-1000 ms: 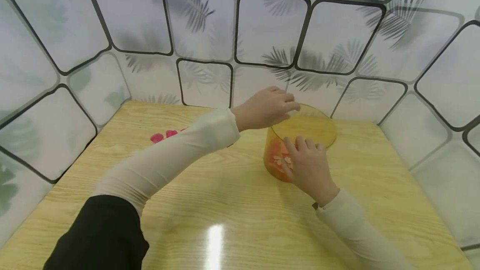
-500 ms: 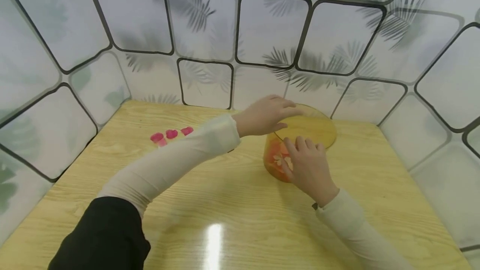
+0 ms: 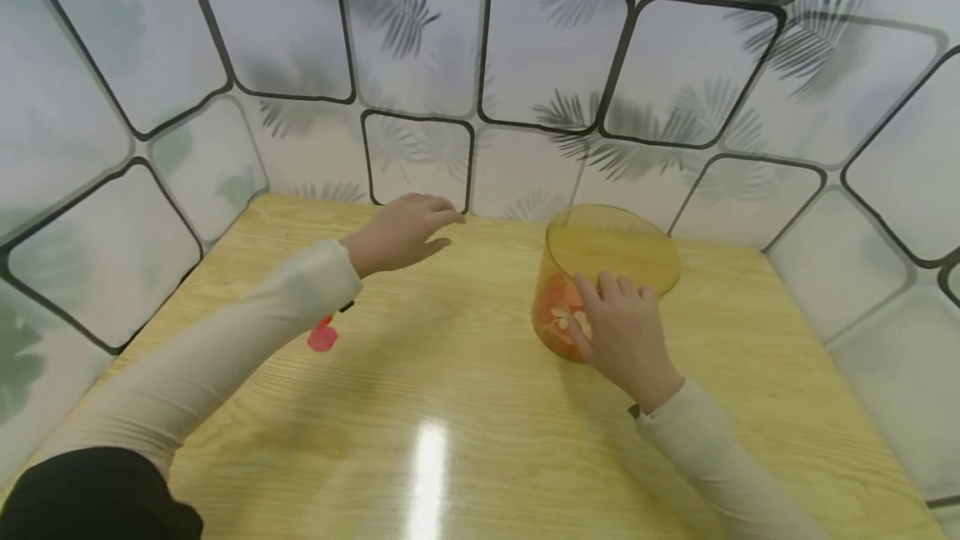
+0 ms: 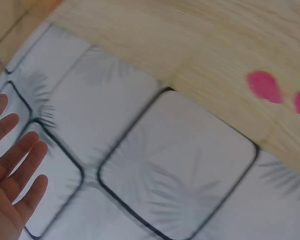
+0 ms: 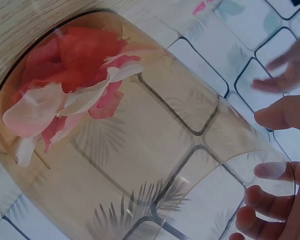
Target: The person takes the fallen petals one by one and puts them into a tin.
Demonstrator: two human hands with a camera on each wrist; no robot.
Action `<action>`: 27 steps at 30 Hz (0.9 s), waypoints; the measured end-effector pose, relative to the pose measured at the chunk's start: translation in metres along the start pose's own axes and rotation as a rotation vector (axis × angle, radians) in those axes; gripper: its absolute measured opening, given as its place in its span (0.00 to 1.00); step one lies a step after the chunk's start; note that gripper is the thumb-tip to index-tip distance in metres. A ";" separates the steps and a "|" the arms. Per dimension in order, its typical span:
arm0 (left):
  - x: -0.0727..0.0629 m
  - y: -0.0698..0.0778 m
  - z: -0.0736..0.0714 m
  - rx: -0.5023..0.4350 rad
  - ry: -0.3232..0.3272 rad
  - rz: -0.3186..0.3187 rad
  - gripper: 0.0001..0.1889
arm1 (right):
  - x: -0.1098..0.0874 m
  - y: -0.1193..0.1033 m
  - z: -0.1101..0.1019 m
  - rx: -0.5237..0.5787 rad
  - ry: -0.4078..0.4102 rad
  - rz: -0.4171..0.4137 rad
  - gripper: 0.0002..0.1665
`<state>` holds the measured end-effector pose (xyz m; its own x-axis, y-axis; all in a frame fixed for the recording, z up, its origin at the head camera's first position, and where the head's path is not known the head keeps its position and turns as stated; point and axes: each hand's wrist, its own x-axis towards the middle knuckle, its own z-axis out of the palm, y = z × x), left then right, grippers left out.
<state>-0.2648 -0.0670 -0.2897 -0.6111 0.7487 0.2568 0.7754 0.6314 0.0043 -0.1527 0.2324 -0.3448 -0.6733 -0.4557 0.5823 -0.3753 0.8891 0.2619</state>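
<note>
A transparent amber vase point(image 3: 551, 273) with a slanted rim stands upright at the table's right side. Red, pink and white flower petals point(image 5: 72, 65) lie at its bottom. My right hand point(image 3: 622, 338) holds the vase at its near side by the rim, fingers bent over the edge and thumb against the wall. My left hand point(image 3: 405, 232) hovers above the table left of the vase, its fingers spread and holding nothing. Beneath the left forearm a pink petal point(image 3: 322, 338) shows, with a bit of red beside it. Two pink petals point(image 4: 264, 86) appear in the left wrist view.
The light wood table point(image 3: 480, 407) carries the vase and the loose petals. A patterned white screen point(image 3: 420, 40) closes off its back and both sides. The left sleeve hides part of the petal area.
My left hand has drawn back from above the vase opening toward the left. The right hand stays on the vase. The view has shifted slightly.
</note>
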 end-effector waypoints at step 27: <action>-0.093 -0.134 0.089 -0.031 -0.268 -0.355 0.12 | 0.002 0.000 -0.001 -0.004 0.001 0.005 0.25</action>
<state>-0.3266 -0.2034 -0.4000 -0.8567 0.5152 -0.0251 0.5122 0.8554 0.0774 -0.1535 0.2312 -0.3425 -0.6747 -0.4511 0.5842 -0.3690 0.8916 0.2624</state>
